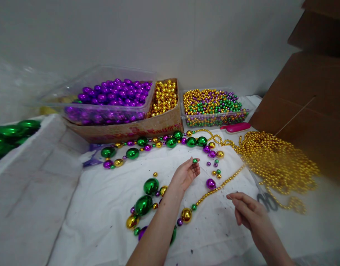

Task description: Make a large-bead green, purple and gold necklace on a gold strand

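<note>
My left hand is raised over the white cloth and pinches a small green bead at its fingertips. My right hand is closed on the end of a thin thread that runs up toward the left hand. A string of small gold beads ends in a gold ball between my hands. A loose purple bead and several small beads lie just beyond. A strung row of green, purple and gold balls curves across the cloth.
At the back stand a clear tub of purple balls, a cardboard box of gold balls and a clear tray of small mixed beads. A heap of gold bead strings, scissors and a pink tool lie right. Green balls sit far left.
</note>
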`<control>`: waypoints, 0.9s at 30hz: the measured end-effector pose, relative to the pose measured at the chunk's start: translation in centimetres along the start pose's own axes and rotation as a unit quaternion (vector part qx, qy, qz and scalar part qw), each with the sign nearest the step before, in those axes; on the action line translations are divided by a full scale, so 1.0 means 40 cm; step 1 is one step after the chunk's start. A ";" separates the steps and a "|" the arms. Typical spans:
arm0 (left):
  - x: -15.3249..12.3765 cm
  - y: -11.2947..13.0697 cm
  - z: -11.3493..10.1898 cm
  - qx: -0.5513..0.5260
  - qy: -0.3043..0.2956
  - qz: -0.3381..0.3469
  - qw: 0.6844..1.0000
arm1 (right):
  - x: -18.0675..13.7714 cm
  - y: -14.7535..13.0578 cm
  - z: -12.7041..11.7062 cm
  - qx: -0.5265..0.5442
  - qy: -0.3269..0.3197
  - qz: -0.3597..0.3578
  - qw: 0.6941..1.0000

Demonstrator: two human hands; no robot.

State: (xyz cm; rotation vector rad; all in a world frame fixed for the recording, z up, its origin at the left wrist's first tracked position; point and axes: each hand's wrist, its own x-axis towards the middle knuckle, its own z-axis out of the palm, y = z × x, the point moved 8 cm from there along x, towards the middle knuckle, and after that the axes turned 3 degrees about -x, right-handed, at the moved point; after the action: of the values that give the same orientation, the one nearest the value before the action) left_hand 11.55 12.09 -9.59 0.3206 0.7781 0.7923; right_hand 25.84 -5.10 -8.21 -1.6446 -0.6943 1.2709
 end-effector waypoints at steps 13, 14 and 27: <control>-0.006 0.010 0.007 0.021 0.004 0.038 0.999 | 0.002 0.000 0.004 0.016 0.002 -0.001 1.000; -0.005 0.009 0.006 0.021 0.005 0.038 0.999 | 0.003 0.001 0.004 0.016 0.001 -0.001 1.000; -0.040 -0.012 0.065 0.114 -0.072 0.071 0.988 | 0.021 -0.006 0.039 0.062 0.005 -0.023 0.998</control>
State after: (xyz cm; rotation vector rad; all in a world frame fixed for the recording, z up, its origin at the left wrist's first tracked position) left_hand 12.98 10.65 -7.28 0.6366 0.7167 0.8044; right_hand 24.63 -3.78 -8.41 -1.5243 -0.6306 1.2461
